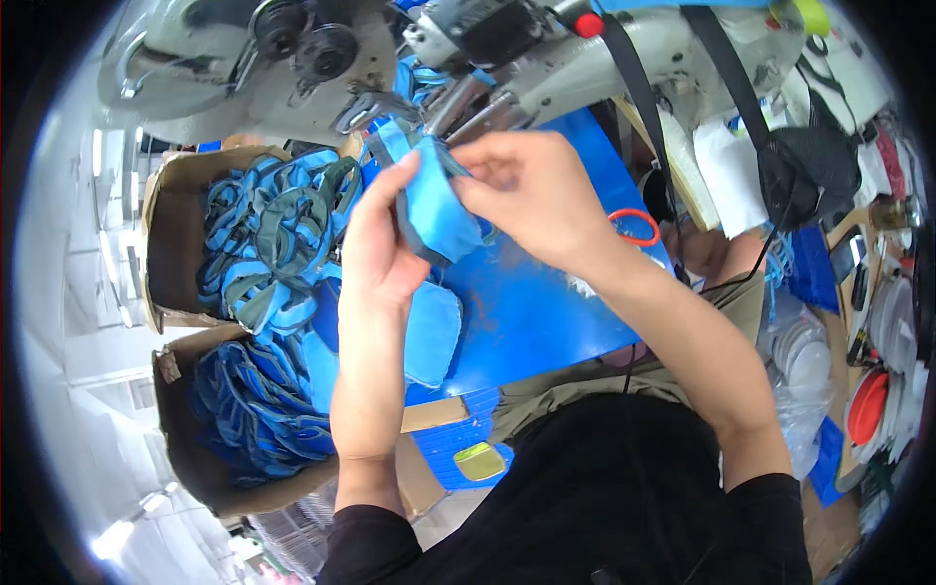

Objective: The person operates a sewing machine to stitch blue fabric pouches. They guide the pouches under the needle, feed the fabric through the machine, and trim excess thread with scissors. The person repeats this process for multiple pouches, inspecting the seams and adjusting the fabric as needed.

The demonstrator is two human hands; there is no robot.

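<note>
A light-blue fabric piece with a dark grey band (436, 210) is held up in front of the sewing machine's metal fittings (458, 102). My left hand (385, 229) is closed on it from the left, thumb along its edge. My right hand (517, 190) pinches it near the top right, fingers curled and partly hidden. Below them on the blue table (526, 322) lies a flat light-blue fabric piece (429, 336), and red-handled scissors (634, 219) lie at the right.
Two cardboard boxes (166, 239) of blue and grey fabric pieces (258, 409) stand at the left. The machine body (595, 73) spans the top, with hanging black straps (731, 78). Spools and tools (868, 409) crowd the far right.
</note>
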